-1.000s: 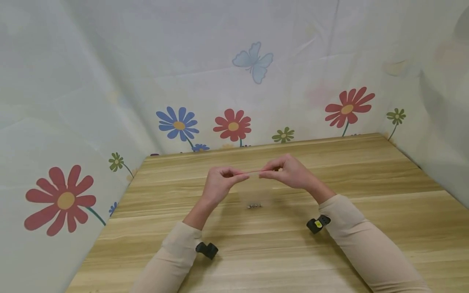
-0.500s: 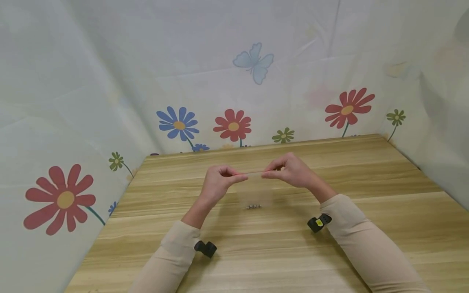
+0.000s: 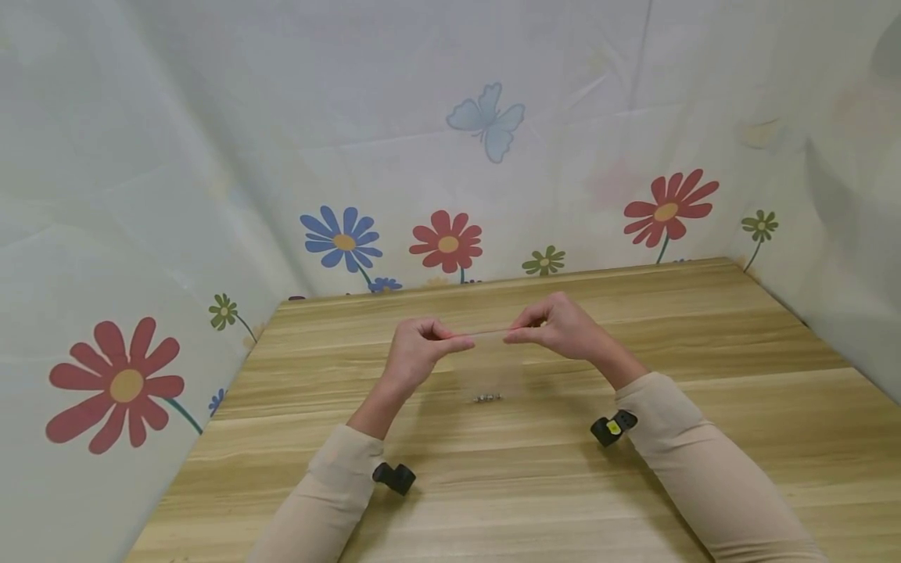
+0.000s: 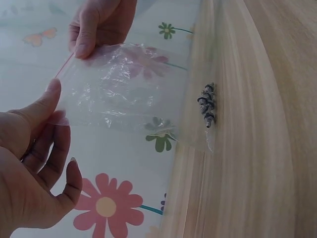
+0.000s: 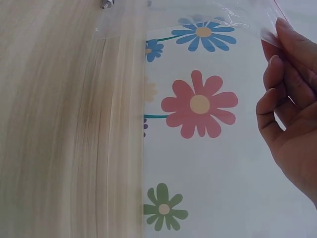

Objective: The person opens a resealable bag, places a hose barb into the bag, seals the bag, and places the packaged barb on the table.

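A clear zip-top plastic bag [image 4: 124, 84] with a thin red line along its top hangs between my two hands. My left hand [image 3: 414, 356] pinches one top corner between thumb and forefinger, its other fingers loosely curved in the left wrist view. At the opposite corner, my right hand [image 3: 563, 328] pinches the same edge. Several small metal fittings with dark rings [image 4: 206, 105] lie clustered at the bag's bottom; in the head view they look like a short silvery row. Their exact kind is too small to tell. The top edge is stretched taut and looks closed.
Beneath the bag lies a wood-grain table [image 3: 493, 493]. A white cloth backdrop [image 3: 394, 141] printed with flowers and a butterfly rises behind the table and at both sides. Black camera mounts [image 3: 396, 478] sit at the beige sleeve cuffs.
My fingertips have slid slightly apart along the bag's top edge, leaving more of it bare between them. Otherwise the bag and its contents hang almost unchanged.
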The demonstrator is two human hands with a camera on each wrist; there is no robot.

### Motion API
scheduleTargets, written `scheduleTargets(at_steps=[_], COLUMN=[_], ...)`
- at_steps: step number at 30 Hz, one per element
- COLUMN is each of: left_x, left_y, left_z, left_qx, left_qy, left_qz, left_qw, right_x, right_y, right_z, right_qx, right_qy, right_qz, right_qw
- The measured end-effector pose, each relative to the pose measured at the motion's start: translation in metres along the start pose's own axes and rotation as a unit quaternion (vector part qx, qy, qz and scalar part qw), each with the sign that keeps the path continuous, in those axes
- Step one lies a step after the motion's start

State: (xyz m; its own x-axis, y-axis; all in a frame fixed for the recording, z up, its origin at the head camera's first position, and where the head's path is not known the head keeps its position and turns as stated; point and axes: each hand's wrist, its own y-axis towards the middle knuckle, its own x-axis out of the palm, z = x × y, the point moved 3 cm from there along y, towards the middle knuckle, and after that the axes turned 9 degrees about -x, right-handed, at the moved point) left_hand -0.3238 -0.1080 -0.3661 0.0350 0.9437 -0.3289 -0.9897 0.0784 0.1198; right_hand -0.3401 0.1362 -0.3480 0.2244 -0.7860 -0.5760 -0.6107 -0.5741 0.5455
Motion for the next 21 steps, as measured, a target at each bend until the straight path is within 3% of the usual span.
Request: scheduleTargets(at_steps=[5, 9, 21], left_x=[-0.001, 0.001, 0.007], left_y=[0.000, -0.001, -0.009], left_z=[0.001, 0.004, 0.021], left_qx=[0.008, 0.029, 0.124], left_qy=[-0.005, 0.006, 0.108], left_qz=[-0.008, -0.035, -0.052], left_qw=[0.9999, 0.9989, 0.9850], right_x=[0.002, 0.004, 0.009], right_y=[0.002, 0.004, 0.007], right_z=[-0.002, -0.005, -0.019], right_qx=[-0.004, -0.021, -0.058], right_qy=[-0.003, -0.010, -0.045], right_qz=[0.000, -0.004, -0.036], right_qw=[1.000, 1.000, 0.997])
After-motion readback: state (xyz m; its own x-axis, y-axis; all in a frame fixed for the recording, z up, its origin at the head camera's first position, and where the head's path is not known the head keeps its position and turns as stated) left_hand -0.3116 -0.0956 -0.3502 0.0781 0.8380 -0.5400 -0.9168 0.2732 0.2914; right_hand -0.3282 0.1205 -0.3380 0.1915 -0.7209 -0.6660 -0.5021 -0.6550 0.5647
